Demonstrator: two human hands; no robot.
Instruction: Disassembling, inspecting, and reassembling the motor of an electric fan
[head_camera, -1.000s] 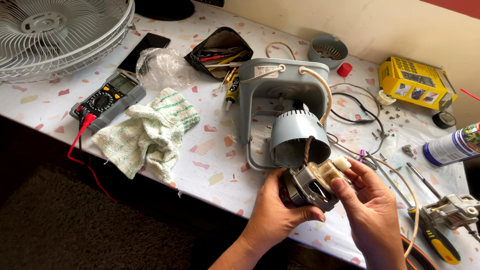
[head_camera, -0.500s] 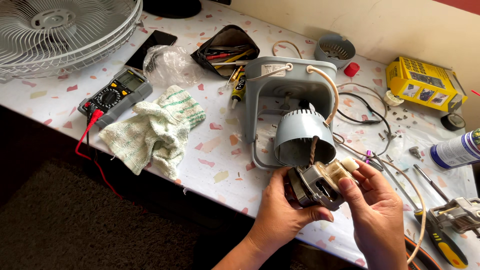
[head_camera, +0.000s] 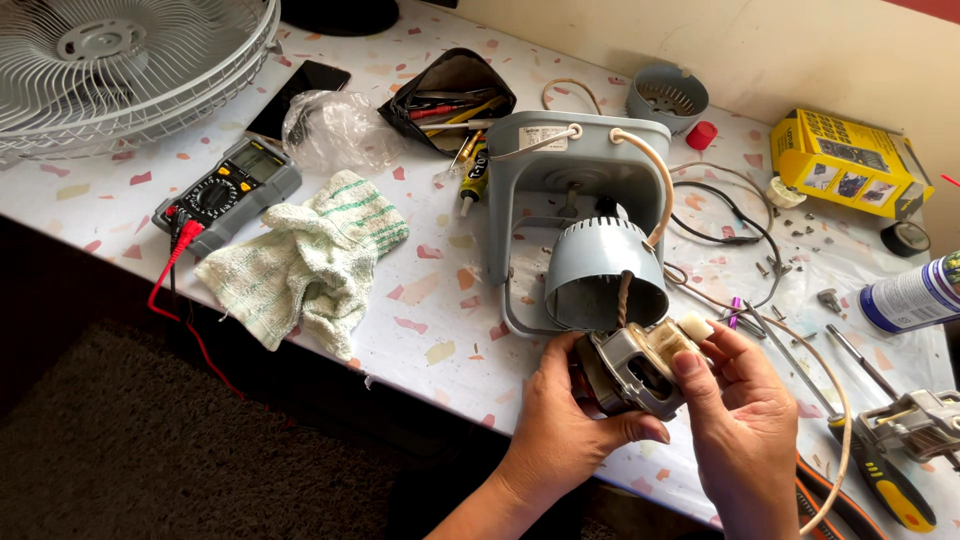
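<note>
A small fan motor (head_camera: 632, 368) with metal casing and copper windings is gripped in my left hand (head_camera: 560, 425) from below and the left. My right hand (head_camera: 738, 415) holds its right side, thumb on top beside a white plastic piece (head_camera: 696, 325). Wires run from the motor up into a grey cylindrical motor cover (head_camera: 604, 274), which is part of the grey fan housing (head_camera: 570, 175) lying on the table just behind my hands.
On the speckled table (head_camera: 440, 300): a white-green rag (head_camera: 305, 260), a multimeter (head_camera: 228, 192) with red lead, a fan grille (head_camera: 120, 45), a tool pouch (head_camera: 452, 95), a yellow box (head_camera: 848, 162), a spray can (head_camera: 912, 295), a yellow-handled screwdriver (head_camera: 880, 480), loose screws and a second motor (head_camera: 920, 425).
The view has shifted slightly. Both hands still hold the motor, turning it a little in front of the grey cover.
</note>
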